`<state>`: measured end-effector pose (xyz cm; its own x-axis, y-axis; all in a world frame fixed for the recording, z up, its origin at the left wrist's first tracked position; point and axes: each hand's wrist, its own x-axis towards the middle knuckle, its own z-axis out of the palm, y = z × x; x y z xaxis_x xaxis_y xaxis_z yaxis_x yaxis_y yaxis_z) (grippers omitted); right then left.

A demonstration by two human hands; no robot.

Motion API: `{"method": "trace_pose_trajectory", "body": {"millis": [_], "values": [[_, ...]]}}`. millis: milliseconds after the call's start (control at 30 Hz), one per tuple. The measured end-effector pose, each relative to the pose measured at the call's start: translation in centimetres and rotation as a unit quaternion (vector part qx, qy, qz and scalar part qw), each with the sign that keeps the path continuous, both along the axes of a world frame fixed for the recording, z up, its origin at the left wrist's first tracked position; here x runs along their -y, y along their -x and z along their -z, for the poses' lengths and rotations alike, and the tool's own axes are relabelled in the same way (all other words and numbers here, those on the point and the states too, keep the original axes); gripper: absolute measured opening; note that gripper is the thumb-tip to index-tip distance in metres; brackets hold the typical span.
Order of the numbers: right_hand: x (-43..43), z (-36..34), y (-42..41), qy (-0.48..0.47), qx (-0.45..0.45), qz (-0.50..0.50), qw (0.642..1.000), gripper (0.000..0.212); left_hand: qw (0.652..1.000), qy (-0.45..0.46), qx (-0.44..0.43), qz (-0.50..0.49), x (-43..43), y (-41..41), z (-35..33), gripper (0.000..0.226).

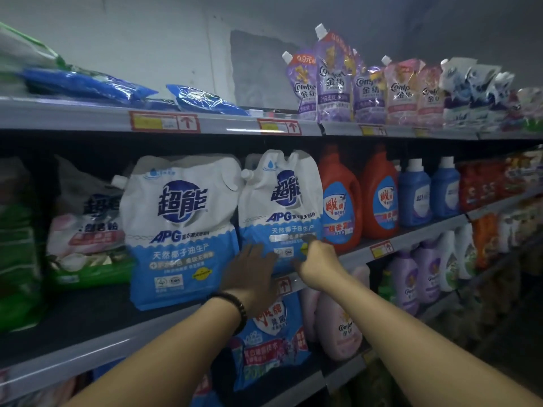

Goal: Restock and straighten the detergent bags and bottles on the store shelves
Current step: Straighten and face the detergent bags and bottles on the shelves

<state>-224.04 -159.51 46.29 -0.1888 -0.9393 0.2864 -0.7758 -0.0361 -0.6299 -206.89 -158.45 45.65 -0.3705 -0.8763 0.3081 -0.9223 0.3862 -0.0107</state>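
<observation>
Two white-and-blue detergent bags stand upright on the middle shelf (88, 327). The left bag (179, 230) sits near the shelf's front edge. The right bag (282, 207) stands further back, beside a red bottle (340, 201). My left hand (249, 274), with a dark bead bracelet on the wrist, lies flat with fingers spread against the lower left of the right bag. My right hand (316, 259) is curled on that bag's lower right corner.
Further right are a second red bottle (380, 198) and blue bottles (414, 195). Purple and pink spouted pouches (335, 80) stand on the top shelf, and flat blue bags (205, 98) lie there too. Pink and purple bottles (338, 327) fill the shelf below. A pink-and-green bag (88, 230) stands left.
</observation>
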Motion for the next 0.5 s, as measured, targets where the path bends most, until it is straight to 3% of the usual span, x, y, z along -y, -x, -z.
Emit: {"method": "trace_pose_trajectory", "body": {"millis": [133, 500], "values": [[-3.8, -1.3, -3.6, -0.006, -0.045, -0.072, 0.996, 0.056, 0.999, -0.030, -0.041, -0.006, -4.3, -3.1, -0.3, 0.036], [-12.5, -3.3, -19.2, 0.038, -0.054, -0.284, 0.957, 0.050, 0.980, -0.038, -0.099, -0.171, -17.0, -20.3, -2.6, 0.035]]}}
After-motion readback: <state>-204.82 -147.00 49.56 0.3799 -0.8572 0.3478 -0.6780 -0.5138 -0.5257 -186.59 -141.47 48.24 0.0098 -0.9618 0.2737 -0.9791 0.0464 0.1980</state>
